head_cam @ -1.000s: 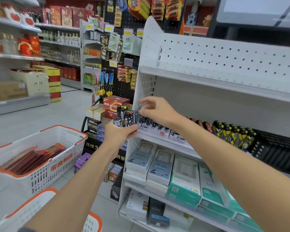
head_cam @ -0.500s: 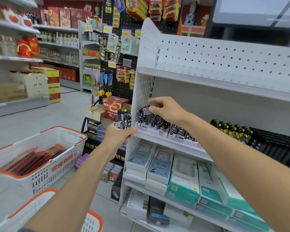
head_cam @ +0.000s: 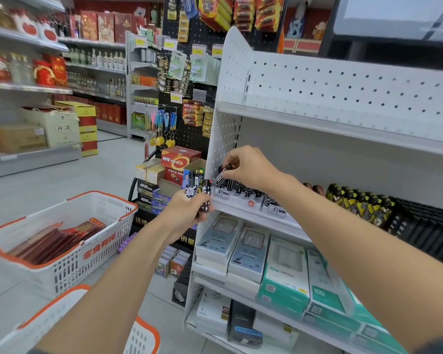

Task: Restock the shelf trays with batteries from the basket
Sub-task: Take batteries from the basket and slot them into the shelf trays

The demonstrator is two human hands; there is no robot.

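Two white baskets with orange rims stand on the floor at the left. The farther basket (head_cam: 62, 274) holds a stack of flat red packs (head_cam: 59, 241). The nearer basket (head_cam: 141, 341) is cut off by the bottom edge and the left arm, so I cannot tell what is in it.

On the shelf (head_cam: 256, 221) sit two white trays side by side, each with an "NBM" label on its front. The left tray (head_cam: 241, 204) is filled with upright black-and-white patterned batteries (head_cam: 243, 187). The right tray (head_cam: 279, 212) holds more of the same, partly hidden behind the right forearm. Further right a long black tray (head_cam: 425, 233) carries a row of yellow-and-black batteries (head_cam: 363, 203) at its left end. They are too crowded to count.

The left hand (head_cam: 189, 208) hovers just beside the shelf's left corner. Its grip is curled tight round a small bundle of patterned batteries (head_cam: 205, 191). Two tops show clearly, and any others are hidden in the fist.

The right hand (head_cam: 248, 167) is above the left end of the left tray. Its grip is narrowed to a pinch, thumb and fingertips holding one single battery (head_cam: 225, 168), which is tilted over the ones already standing there.

Below the shelf lie grey and teal boxes (head_cam: 284, 272).
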